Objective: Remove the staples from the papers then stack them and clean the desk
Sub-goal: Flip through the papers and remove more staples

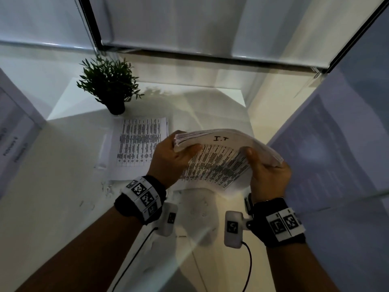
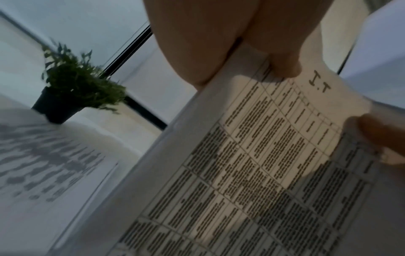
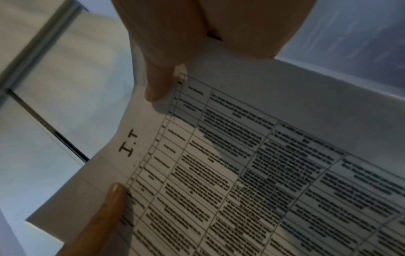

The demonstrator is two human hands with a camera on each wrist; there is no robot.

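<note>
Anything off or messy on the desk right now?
Yes: small loose bits, apparently pulled staples, lie scattered on the desk near the left hand. The held paper bundle bows upward between both hands.

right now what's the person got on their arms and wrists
Bare forearms, no sleeves. Each wrist has a black band with white panels of black square codes, and a white camera box bearing one code. A black cable runs from each box.
</note>
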